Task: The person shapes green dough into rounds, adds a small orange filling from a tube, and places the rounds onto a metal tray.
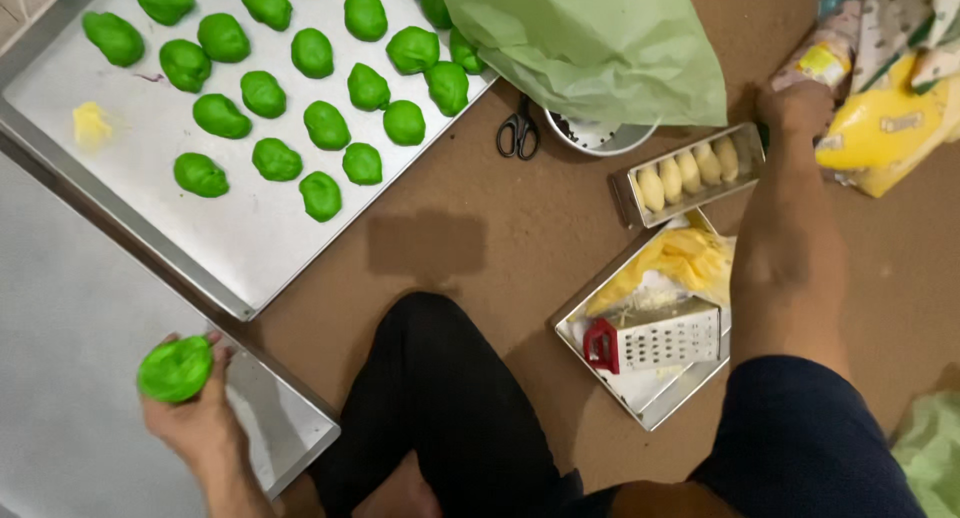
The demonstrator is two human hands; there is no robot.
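at lower left of the frame, the left hand [195, 413] cups a soft, lumpy green dough ball [176, 369] over a smooth metal tray [70, 318]. at upper right, the right hand [795, 108] touches a narrow metal tin [690, 173] of pale oval pieces; its grip cannot be told.

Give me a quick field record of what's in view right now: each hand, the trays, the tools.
left hand: left hand cups a bright green dough ball over a lower metal tray
right hand: right hand at the end of a small metal tin of pale yellow pieces
big tray: large metal baking tray with rows of green dough pieces
tools: black scissors; red-handled metal grater in a square tin
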